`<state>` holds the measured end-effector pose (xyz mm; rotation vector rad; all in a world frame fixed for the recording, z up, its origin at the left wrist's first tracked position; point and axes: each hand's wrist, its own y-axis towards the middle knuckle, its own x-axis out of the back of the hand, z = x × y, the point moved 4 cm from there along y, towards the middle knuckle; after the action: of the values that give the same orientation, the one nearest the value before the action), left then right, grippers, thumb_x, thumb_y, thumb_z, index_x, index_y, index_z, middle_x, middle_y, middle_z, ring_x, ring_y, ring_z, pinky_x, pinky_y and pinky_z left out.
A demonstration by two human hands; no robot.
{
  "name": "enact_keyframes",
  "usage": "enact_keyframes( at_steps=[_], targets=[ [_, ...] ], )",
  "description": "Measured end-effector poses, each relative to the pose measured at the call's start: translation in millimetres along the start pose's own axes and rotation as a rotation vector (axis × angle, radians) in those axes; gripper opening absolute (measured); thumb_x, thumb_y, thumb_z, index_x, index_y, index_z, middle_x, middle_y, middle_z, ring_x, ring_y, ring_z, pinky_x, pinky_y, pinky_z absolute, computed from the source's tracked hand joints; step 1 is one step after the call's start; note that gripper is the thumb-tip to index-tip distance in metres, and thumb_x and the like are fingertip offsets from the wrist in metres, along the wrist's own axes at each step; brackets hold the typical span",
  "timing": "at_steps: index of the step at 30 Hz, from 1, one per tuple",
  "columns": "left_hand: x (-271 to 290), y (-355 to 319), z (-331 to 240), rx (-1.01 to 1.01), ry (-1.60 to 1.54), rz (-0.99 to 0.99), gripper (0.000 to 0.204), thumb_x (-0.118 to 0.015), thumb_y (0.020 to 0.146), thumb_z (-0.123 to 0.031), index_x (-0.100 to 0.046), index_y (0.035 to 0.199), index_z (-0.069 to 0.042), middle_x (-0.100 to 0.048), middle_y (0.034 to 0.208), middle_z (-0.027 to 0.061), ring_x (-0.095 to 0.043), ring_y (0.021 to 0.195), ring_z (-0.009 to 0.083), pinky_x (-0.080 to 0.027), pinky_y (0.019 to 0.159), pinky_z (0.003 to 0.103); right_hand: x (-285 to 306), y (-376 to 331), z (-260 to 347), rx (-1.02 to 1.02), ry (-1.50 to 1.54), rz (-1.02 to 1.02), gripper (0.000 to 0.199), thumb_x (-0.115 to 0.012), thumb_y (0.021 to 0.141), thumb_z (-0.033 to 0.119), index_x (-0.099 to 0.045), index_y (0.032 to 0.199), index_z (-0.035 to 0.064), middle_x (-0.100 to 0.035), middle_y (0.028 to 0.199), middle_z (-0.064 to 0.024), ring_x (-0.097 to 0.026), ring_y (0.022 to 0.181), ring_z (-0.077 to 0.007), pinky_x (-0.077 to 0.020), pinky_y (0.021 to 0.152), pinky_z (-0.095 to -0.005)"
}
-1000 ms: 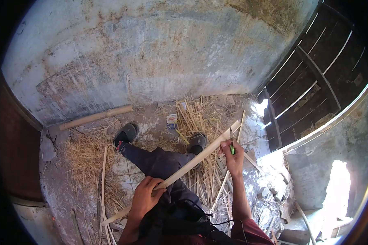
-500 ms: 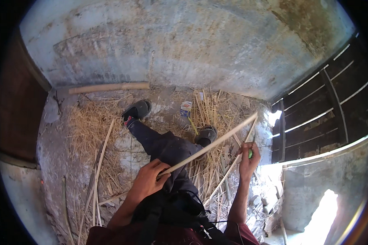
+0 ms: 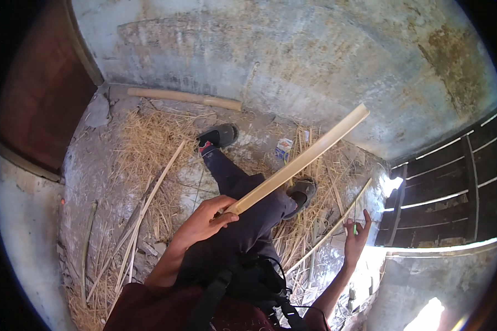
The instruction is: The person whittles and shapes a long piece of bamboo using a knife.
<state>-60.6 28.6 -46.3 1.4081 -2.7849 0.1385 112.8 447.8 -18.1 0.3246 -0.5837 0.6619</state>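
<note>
A split bamboo piece [image 3: 301,165], pale and hollowed like a trough, slants up to the right across my legs. My left hand [image 3: 210,219] grips its lower end, thumb on top. Off to the right, my right hand [image 3: 356,237] holds a green-handled knife [image 3: 355,228] with a thin blade pointing away from me; some of its fingers are stretched out. A narrow bamboo strip [image 3: 328,234] slants close beside the right hand, apart from the piece in the left. Whether that strip touches the fingers I cannot tell.
Straw-like shavings [image 3: 154,138] cover the floor on both sides of my feet. Long strips [image 3: 143,215] lie at the left, and a bamboo pole [image 3: 185,98] rests along the stained wall [image 3: 292,60]. A slatted wooden panel [image 3: 447,187] stands at the right.
The split bamboo has swung up and turned, so its hollow side shows. My right hand has moved right and down, its fingers opening away from the narrow strip. The view has shifted.
</note>
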Motion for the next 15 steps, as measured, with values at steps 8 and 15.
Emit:
enact_keyframes(
  at_steps=[8,15],
  targets=[
    [6.9,-1.9,-27.6,0.016,-0.012,0.129,0.023,-0.067,0.109,-0.017,-0.066,0.124,0.000,-0.073,0.092,0.0071,-0.069,0.073,0.0135,-0.053,0.064,0.030,2.6,-4.0,20.0,-0.010,0.112,-0.005,0.044,-0.061,0.111,0.033,-0.052,0.148,0.0125,-0.063,0.086,0.0001,-0.039,0.066,-0.0047,-0.0304,0.059,-0.0235],
    [-15.1,-4.3,-47.8,0.035,-0.018,0.267,0.028,-0.070,0.106,-0.018,-0.067,0.127,0.000,-0.069,0.076,0.0027,-0.067,0.063,0.0109,-0.051,0.057,0.030,-2.7,-13.0,68.9,0.344,0.189,0.082,0.028,-0.060,0.113,0.028,-0.054,0.131,0.0077,-0.048,0.083,0.0030,-0.040,0.072,-0.0058,-0.0306,0.062,-0.0240]
  ],
)
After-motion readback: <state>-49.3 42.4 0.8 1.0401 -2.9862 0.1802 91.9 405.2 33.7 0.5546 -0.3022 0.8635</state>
